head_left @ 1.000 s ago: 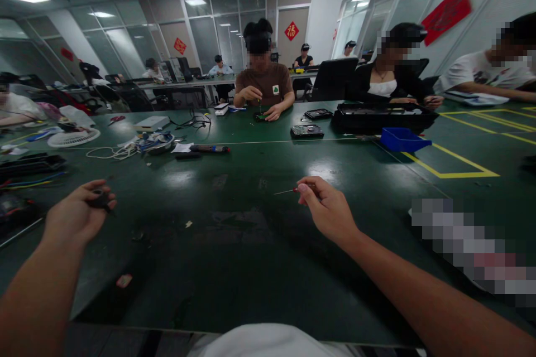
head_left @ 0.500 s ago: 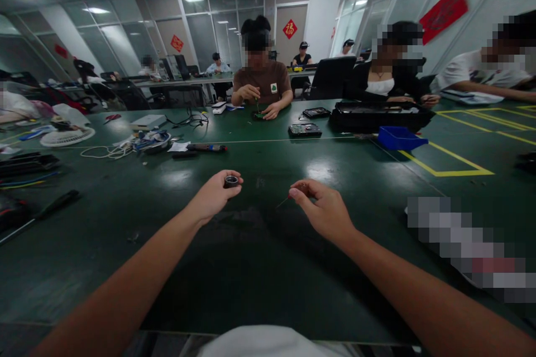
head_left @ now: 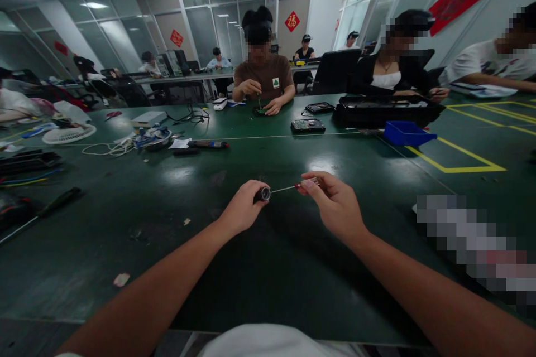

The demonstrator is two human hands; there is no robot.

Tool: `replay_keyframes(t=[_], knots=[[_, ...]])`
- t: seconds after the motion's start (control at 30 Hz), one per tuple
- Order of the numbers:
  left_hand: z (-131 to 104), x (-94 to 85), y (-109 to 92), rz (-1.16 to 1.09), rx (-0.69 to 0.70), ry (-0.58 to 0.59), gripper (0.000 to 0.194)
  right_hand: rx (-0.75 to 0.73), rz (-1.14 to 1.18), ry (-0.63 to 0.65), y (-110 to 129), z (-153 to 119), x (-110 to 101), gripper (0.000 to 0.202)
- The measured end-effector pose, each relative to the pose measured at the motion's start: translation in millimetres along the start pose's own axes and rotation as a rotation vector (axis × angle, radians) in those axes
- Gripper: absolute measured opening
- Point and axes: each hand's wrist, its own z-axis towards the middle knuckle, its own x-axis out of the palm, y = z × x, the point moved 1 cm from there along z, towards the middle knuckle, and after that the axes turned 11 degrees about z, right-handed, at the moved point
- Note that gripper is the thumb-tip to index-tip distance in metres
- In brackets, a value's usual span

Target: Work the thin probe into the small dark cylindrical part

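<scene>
The person's left hand (head_left: 245,207) is wrapped around a short black cylinder (head_left: 263,194), its open end turned partly towards the person; I place everything else from that cylinder. Just to its right, the right hand (head_left: 338,205) pinches the handle of a thin screwdriver (head_left: 283,189) between thumb and fingers, so both hands are gripping something. The screwdriver's shaft runs leftward, almost level, out of the right hand and towards the cylinder's rim; whether its tip touches there or stops just short, I cannot tell. The left hand is the one nearer that tip, the right one keeps to the handle end, and the slim shaft spans the gap between them. Both hands are above a dark green table (head_left: 268,284), whose near edge lies well apart from the cylinder, on the person's side. A small pale scrap (head_left: 186,222) is to the cylinder's left, a dark pen-like tool (head_left: 209,145) beyond it and leftward, a blue tray (head_left: 406,135) beyond and rightward, all well apart from it, so I judge the hands have elbow room either way.
</scene>
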Motion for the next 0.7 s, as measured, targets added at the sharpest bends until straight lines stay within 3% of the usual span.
replay_keyframes(t=[0.23, 0.53, 0.7], knots=[[-0.9, 0.1, 6.6, -0.015, 0.067, -0.017, 0.033, 0.009, -0.075, 0.095, -6.0, -2.1, 1.6, 0.024], [-1.9, -1.2, 7.6, 0.012, 0.100, -0.002, 0.034, 0.037, -0.040, 0.047, -8.4, 0.6, 2.6, 0.025], [-3.0, -1.5, 6.0, 0.036, 0.107, 0.008, 0.034, 0.016, -0.276, 0.045, -2.3, -0.4, -1.8, 0.033]])
